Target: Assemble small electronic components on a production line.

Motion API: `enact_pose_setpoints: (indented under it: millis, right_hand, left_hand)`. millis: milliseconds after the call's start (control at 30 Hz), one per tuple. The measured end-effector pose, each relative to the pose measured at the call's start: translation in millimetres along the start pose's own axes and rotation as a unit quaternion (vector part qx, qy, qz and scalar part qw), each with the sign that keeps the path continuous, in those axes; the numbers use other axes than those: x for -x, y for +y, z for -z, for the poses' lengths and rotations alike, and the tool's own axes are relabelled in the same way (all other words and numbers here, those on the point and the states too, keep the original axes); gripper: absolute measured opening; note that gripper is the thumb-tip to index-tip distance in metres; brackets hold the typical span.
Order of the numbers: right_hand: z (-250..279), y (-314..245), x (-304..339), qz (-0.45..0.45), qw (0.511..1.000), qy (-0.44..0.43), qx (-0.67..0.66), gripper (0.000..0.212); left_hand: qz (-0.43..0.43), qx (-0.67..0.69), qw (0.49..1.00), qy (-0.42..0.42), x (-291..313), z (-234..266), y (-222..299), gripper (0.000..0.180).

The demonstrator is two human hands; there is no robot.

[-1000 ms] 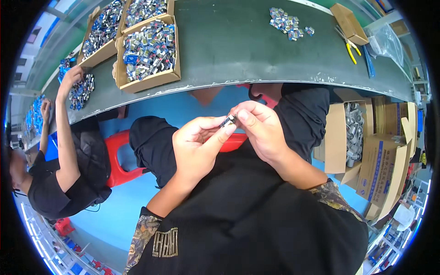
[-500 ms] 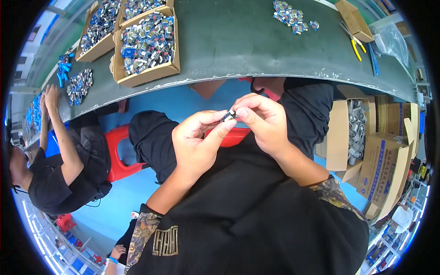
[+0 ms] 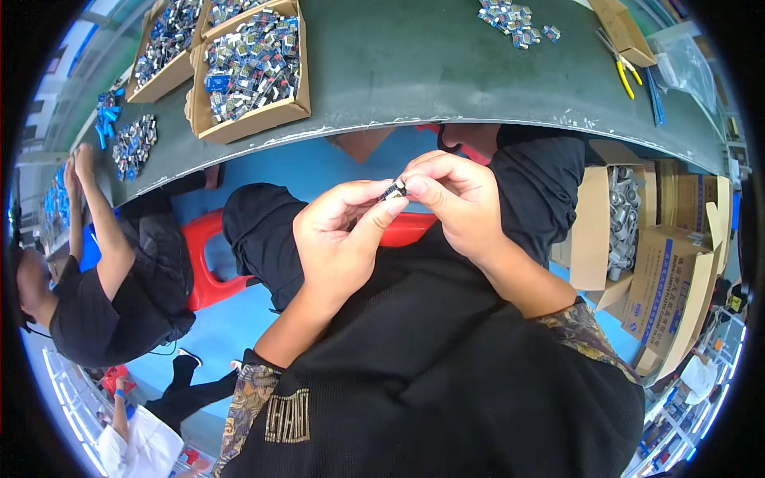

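Note:
Between my two hands, over my lap, is a small circuit board (image 3: 392,192) with black and white parts on it. My left hand (image 3: 336,235) pinches it between thumb and fingers from the left. From the right, the thumb and fingertips of my right hand (image 3: 460,203) close on its other end, covering part of it. The board looks like the blue circuit boards (image 3: 253,68) heaped in an open cardboard box (image 3: 259,123) on the bench.
The dark green bench (image 3: 414,72) runs across ahead, bearing loose circuit boards (image 3: 510,20) and yellow-handled pliers (image 3: 625,76). Grey fittings (image 3: 624,215) fill a floor carton at right. A co-worker (image 3: 96,311) sits at left by a red stool (image 3: 209,263); another person (image 3: 143,442) is behind.
My hands have risen slightly with the board still pinched between them. The person behind at lower left has come further into view.

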State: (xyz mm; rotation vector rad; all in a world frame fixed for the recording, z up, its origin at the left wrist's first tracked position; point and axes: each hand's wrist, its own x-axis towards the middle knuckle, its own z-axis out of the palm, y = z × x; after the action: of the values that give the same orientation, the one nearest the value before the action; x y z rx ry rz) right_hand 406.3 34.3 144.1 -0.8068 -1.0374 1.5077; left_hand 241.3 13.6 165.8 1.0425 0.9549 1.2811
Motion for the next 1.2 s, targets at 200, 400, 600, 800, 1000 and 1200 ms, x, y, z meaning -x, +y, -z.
enact_pose_setpoints:
  millis: [200, 400, 600, 800, 1000, 1200]
  right_hand:
    - [2.5, 1.5, -7.6, -0.016, 0.999, -0.004, 0.045, 0.013]
    - [21.6, 23.7, -15.0, 0.052, 0.977, 0.048, 0.202, 0.018]
    - [26.4, 29.9, -8.0, -0.119, 0.969, -0.110, 0.186, 0.012]
    - [33.7, 38.4, -12.0, -0.131, 0.980, -0.090, 0.118, 0.016]
    - [42.8, 43.2, -14.8, -0.143, 0.978, -0.093, 0.117, 0.019]
    - [46.4, 37.3, -20.4, -0.135, 0.986, -0.061, 0.077, 0.020]
  left_hand:
    - [0.030, 0.000, 0.999, 0.011, -11.2, 3.1, -11.0, 0.016]
    - [0.221, 0.106, 0.969, 0.046, -25.4, 14.2, -22.1, 0.021]
    - [0.221, 0.103, 0.969, 0.047, -26.0, 11.0, -36.5, 0.020]
    - [0.224, 0.121, 0.966, 0.049, -28.2, 2.6, -44.2, 0.018]
    - [0.163, 0.055, 0.985, 0.019, -29.4, -5.5, -44.9, 0.018]
    - [0.174, -0.065, 0.981, -0.060, -36.7, 10.7, -50.6, 0.015]
